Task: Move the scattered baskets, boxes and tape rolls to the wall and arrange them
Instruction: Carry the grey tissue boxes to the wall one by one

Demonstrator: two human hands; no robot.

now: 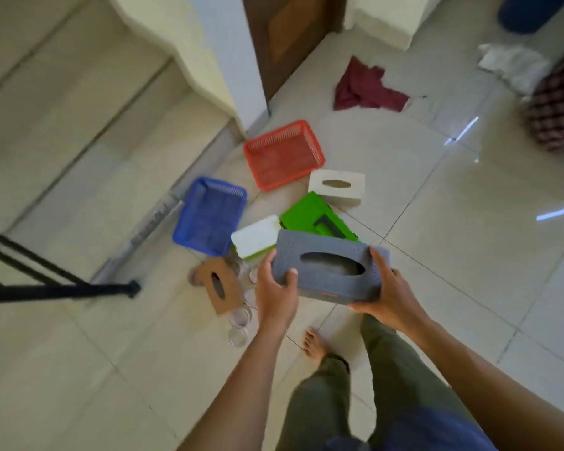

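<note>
I hold a grey tissue box [331, 252] with an oval slot above the floor, my left hand [275, 288] on its left end and my right hand [386, 296] on its right end. Below it on the tiles lie a blue basket [209, 216], a red basket [284, 154], a cream tissue box [337, 187], a green box [313, 216], a white box with a green edge [256, 239] and a brown tissue box [220, 284]. Several clear tape rolls [240, 323] lie beside the brown box.
A tiled wall [62, 125] rises on the left, with a white pillar [228, 60] and a wooden door [290, 37] behind the baskets. Black tripod legs [56, 288] cross the left side. A maroon cloth [365, 87] and a patterned bundle [557, 112] lie farther off. My bare foot [315, 345] stands below the box.
</note>
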